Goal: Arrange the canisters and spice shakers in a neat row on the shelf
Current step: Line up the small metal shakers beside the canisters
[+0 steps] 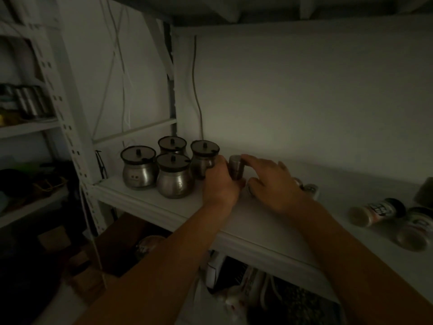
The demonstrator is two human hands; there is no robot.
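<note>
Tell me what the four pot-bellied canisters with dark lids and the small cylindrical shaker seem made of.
Four pot-bellied canisters: bodies look like brushed stainless steel, with soft vertical sheen; lids seem translucent plastic or glass. Small cylindrical shaker: probably metal too, dull grey sheen, though dim light leaves it open.

Only the person's two arms show, and both are uncovered. The left forearm [164, 254] is bare from the wrist to the lower edge of the picture, smooth and slim, and looks broader close to the camera. The right forearm [351, 249] is bare along all its visible length as well. The left hand [219, 181] is bare, with a narrow wrist. The right hand [274, 181] is also bare, with long, slender fingers. The light is dim and grainy, so anything small worn on a finger probably could not be made out.
</note>
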